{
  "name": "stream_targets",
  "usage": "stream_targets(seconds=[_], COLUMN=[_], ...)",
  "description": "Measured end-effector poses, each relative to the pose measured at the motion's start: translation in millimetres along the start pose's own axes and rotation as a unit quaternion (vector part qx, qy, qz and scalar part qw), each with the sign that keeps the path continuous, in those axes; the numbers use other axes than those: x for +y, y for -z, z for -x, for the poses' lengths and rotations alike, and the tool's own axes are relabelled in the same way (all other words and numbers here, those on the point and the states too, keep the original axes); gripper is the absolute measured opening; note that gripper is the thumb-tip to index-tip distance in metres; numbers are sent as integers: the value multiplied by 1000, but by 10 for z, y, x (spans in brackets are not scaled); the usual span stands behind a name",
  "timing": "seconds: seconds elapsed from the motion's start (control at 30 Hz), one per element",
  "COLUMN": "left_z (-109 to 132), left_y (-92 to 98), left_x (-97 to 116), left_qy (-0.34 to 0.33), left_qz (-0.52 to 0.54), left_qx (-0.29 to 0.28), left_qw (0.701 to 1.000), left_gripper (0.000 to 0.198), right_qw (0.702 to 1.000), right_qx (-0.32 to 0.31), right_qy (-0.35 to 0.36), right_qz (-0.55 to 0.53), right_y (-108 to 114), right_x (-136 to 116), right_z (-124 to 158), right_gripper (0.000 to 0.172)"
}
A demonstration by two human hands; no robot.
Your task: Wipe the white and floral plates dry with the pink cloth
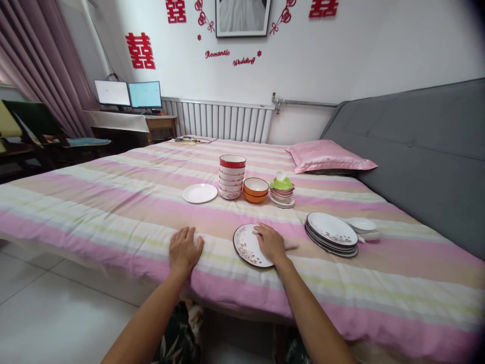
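My left hand (185, 251) lies palm down on the striped bedspread (223, 283), fingers stretched out and holding nothing. Over the right part of a white plate (248, 247) with a dark rim and brown flower print is my right hand (271, 242). Its fingers are curled on a whitish thing (291, 244), one end poking out at the fingertips and the other past the wrist side; its middle is hidden, and I cannot tell its kind. A stack of matching flowered plates (331, 230) sits to the right of this hand.
Behind my hands stand a white oval plate (200, 193), a tall stack of bowls (231, 177), orange bowls (255, 190) and a pile of small dishes with a green one (281, 184). Small white dishes (362, 224) lie right of the plates. A pink pillow (329, 155) rests by the grey headboard (413, 136).
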State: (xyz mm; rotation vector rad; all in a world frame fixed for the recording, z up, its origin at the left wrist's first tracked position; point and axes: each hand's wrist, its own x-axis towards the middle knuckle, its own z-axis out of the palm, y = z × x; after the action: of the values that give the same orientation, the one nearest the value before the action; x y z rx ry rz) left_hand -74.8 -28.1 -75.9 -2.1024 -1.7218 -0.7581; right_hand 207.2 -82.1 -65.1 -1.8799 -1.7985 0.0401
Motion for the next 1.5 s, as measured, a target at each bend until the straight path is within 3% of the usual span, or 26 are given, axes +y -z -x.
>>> stream_targets(seconds=[1.5], left_z=[-4], left_y=[-1], left_x=[5], left_qy=[5], left_qz=[13], left_qx=[-8], left_qw=[1000], left_gripper=[44], right_qw=[1000], right_qx=[-3], right_qy=[-3], right_qz=[1], right_y=[19], right_x=[-3], right_z=[1], right_gripper=[35])
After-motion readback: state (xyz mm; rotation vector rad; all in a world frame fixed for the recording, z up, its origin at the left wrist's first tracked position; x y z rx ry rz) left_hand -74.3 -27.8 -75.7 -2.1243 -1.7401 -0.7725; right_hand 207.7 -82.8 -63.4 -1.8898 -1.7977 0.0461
